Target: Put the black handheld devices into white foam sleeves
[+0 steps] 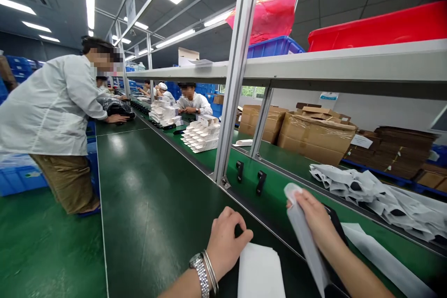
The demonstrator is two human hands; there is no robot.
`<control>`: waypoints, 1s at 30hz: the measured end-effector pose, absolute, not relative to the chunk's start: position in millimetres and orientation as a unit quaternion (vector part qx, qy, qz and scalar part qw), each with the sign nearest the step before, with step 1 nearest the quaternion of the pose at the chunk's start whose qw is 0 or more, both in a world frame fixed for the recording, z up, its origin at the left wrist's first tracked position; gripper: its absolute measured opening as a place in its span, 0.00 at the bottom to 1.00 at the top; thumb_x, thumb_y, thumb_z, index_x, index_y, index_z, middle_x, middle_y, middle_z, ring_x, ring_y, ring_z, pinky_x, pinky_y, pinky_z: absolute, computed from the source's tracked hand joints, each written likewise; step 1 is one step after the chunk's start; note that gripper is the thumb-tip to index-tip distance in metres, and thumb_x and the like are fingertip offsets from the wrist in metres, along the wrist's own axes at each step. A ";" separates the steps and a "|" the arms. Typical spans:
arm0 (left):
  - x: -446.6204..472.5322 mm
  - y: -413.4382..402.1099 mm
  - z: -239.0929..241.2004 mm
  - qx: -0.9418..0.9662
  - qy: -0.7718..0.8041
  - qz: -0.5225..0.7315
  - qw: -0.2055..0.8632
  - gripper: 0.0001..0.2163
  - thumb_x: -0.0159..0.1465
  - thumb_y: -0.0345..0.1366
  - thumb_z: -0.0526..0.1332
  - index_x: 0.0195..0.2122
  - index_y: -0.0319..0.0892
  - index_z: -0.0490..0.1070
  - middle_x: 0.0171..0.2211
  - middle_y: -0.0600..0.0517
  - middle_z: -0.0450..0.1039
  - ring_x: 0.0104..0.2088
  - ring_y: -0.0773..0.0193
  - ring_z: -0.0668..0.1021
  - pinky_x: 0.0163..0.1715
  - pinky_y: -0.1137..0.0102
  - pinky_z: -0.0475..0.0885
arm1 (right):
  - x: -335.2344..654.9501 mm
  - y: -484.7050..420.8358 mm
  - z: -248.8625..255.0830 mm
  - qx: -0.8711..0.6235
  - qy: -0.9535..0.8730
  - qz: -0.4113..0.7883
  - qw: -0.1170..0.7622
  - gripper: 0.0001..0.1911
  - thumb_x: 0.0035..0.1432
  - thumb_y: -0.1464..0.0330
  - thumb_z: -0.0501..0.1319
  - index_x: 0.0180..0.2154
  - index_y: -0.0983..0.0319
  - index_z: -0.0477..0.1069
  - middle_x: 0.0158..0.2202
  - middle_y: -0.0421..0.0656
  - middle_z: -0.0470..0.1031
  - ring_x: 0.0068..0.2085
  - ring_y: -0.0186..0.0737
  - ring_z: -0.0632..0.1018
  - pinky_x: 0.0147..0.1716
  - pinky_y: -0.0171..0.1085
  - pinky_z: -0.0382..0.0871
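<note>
Pinching a white pouch [305, 242] in the right hand [316, 214], fingers pressed together, over the surface [157, 205] near its far edge; left hand [226, 247] curled, empty, just above a white sheet [260, 272]; thin pinch could let the pouch slip.

L hand [227, 242] loosely curled; R hand [313, 216] raised, pinching.

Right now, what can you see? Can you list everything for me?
work bench: one, dark green, stretching ahead
white boxes: two stacks, white, on the bench ahead
cardboard boxes: several, brown, right of the bench
red crate: one, red, top shelf
blue crate: one, blue, top shelf
folded pouches: many, pale grey, lower right
co-workers: several, white coats, along the bench
white sheet: one, white, bottom middle
left hand: one, bare, beside the sheet, with a silver wristwatch
right hand: one, bare, holding a pale grey pouch
</note>
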State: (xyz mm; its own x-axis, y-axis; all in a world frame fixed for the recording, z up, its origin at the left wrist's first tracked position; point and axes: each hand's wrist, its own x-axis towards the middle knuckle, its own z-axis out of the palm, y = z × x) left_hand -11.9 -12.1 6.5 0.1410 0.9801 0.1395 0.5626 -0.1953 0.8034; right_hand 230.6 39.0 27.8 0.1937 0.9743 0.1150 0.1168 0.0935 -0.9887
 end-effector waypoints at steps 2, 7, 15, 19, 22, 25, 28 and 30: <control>-12.8 -14.8 3.9 0.719 0.569 0.285 0.281 0.07 0.54 0.38 0.64 0.31 0.43 0.69 0.38 0.52 0.65 0.40 0.58 0.69 0.42 0.63 0.63 | 261.8 62.9 27.5 -0.626 -0.575 0.213 0.482 0.15 0.58 0.53 0.55 0.32 0.57 0.68 0.28 0.42 0.73 0.32 0.48 0.74 0.33 0.42 0.66; -9.7 -16.3 -5.8 0.767 0.542 0.237 0.247 0.02 0.54 0.29 0.61 0.28 0.42 0.69 0.34 0.53 0.68 0.38 0.60 0.70 0.42 0.63 0.60 | 266.4 105.7 7.0 -0.601 -0.725 0.023 0.335 0.14 0.56 0.61 0.54 0.43 0.58 0.68 0.44 0.48 0.73 0.48 0.53 0.73 0.46 0.47 0.65; -7.2 -12.7 -7.0 0.787 0.505 0.278 0.219 0.10 0.64 0.33 0.56 0.26 0.42 0.70 0.30 0.53 0.68 0.33 0.63 0.69 0.39 0.64 0.59 | 162.2 170.3 -9.9 -0.597 -0.749 0.167 0.234 0.25 0.57 0.59 0.58 0.56 0.53 0.65 0.46 0.48 0.71 0.50 0.53 0.72 0.43 0.45 0.66; -7.0 -10.4 -10.7 0.803 0.471 0.291 0.221 0.08 0.64 0.32 0.57 0.27 0.42 0.69 0.28 0.54 0.69 0.32 0.65 0.70 0.40 0.65 0.59 | 155.3 198.8 -22.3 -0.634 -0.695 0.200 0.271 0.15 0.56 0.61 0.58 0.44 0.58 0.71 0.39 0.48 0.71 0.44 0.53 0.74 0.41 0.48 0.66; -7.0 -10.7 -10.1 0.800 0.457 0.314 0.228 0.07 0.62 0.25 0.54 0.31 0.43 0.68 0.29 0.56 0.70 0.32 0.67 0.70 0.41 0.66 0.59 | 166.2 196.8 -29.5 -0.634 -0.656 0.255 0.321 0.13 0.57 0.62 0.54 0.43 0.59 0.69 0.31 0.44 0.71 0.34 0.49 0.77 0.35 0.47 0.70; -7.6 -12.7 -6.3 0.798 0.451 0.335 0.219 0.08 0.60 0.23 0.54 0.31 0.43 0.65 0.29 0.57 0.69 0.32 0.67 0.69 0.41 0.67 0.59 | 178.8 166.3 -29.5 -0.608 -0.627 0.307 0.379 0.22 0.59 0.58 0.51 0.53 0.58 0.59 0.31 0.42 0.72 0.33 0.47 0.78 0.32 0.45 0.72; -8.4 -13.9 -2.9 0.793 0.448 0.356 0.208 0.06 0.60 0.29 0.62 0.28 0.42 0.66 0.32 0.56 0.68 0.36 0.65 0.69 0.43 0.66 0.59 | 188.6 114.0 -20.5 -0.503 -0.571 0.418 0.496 0.38 0.54 0.54 0.61 0.60 0.52 0.46 0.40 0.42 0.75 0.40 0.47 0.80 0.39 0.46 0.73; -8.6 -13.8 -2.1 0.783 0.455 0.365 0.215 0.08 0.57 0.33 0.67 0.27 0.41 0.68 0.34 0.55 0.68 0.37 0.64 0.69 0.44 0.65 0.59 | 192.9 77.6 -11.7 -0.428 -0.512 0.494 0.557 0.47 0.47 0.56 0.70 0.61 0.47 0.44 0.42 0.42 0.75 0.41 0.48 0.80 0.43 0.48 0.72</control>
